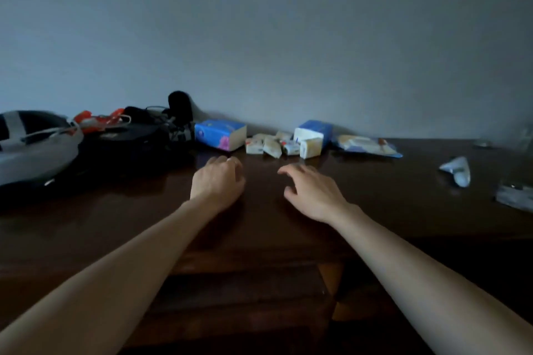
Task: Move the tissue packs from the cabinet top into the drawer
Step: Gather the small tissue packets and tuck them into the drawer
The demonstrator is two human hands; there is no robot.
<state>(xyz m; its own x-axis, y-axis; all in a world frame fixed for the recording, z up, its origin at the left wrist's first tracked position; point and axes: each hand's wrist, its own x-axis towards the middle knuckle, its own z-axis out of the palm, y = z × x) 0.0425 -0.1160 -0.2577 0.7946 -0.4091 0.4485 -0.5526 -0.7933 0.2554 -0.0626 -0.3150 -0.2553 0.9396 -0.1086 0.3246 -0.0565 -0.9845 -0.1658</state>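
Observation:
Tissue packs lie along the back of the dark wooden cabinet top [375,210], against the wall. A blue pack [220,134] sits at the left, a second blue pack [313,131] leans right of it, and several small white pocket packs [277,145] cluster between them. A flat wrapped pack [366,145] lies further right. My left hand [217,180] hovers just in front of the left blue pack, fingers loosely curled, holding nothing. My right hand [313,192] reaches toward the small packs with fingers spread, empty. An open drawer [245,297] shows below the front edge, dim inside.
A grey and white helmet [31,144] and a heap of black gear with cables [150,130] fill the left side. An orange item [95,119] lies behind them. Crumpled white wrappers [457,170] and a clear plastic piece [513,196] rest at the right.

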